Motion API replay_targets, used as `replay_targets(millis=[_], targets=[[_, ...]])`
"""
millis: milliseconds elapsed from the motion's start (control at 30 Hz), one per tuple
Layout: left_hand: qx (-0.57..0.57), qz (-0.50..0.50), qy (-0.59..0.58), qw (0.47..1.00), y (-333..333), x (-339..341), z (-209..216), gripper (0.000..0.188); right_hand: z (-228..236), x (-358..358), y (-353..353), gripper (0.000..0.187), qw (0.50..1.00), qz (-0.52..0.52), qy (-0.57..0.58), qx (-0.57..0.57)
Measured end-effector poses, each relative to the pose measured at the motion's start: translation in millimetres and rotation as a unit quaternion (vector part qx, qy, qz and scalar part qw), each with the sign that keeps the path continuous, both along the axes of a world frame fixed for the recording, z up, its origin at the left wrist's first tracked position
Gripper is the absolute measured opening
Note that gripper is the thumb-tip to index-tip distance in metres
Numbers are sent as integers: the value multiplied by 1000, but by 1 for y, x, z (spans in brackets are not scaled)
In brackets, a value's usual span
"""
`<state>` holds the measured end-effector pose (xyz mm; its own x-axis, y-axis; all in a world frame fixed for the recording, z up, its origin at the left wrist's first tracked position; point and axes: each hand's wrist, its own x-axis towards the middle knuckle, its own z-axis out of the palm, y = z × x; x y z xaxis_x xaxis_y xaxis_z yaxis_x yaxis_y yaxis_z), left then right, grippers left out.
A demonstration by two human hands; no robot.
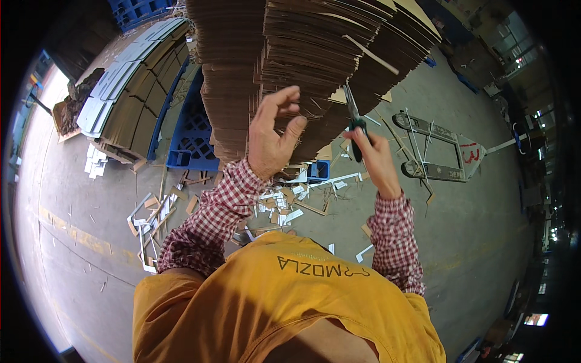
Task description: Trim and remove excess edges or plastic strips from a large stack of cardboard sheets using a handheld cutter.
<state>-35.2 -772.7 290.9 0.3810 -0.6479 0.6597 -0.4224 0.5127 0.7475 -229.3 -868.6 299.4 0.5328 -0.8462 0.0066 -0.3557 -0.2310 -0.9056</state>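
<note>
My left hand [272,136] is raised in front of a tall stack of brown cardboard sheets [315,54]. Its thumb stands apart from the curled fingers, and nothing shows between them. To its right, my right hand [376,158] is closed round the dark handle of what looks like a pair of scissors [355,121]. The grey blades point up and away, toward the stack's ragged edge. Whether the tip touches the cardboard I cannot tell. A loose pale strip [372,55] sticks out across the stack's right side.
A blue plastic pallet [192,136] sits left of the stack. Beyond it lies a second stack of white-topped cardboard [130,75]. Cardboard and white paper scraps [281,206] litter the floor below my hands. A pallet jack [445,151] stands to the right, with strips across its forks.
</note>
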Motion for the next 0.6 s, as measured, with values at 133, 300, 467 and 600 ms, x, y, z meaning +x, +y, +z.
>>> replay_targets(millis=[133,300,467,600], targets=[[-53,68,-59,995,0,13,9,40,-38,6,12,38,998,22,-65,15],[-71,174,-278,942,-9,32,21,44,-82,-19,66,40,979,136,57,141],[-22,172,-496,851,-51,41,10,39,-19,-18,12,40,997,41,-36,46],[-34,172,-502,847,-52,44,-9,34,1,6,-11,38,996,17,-79,28]])
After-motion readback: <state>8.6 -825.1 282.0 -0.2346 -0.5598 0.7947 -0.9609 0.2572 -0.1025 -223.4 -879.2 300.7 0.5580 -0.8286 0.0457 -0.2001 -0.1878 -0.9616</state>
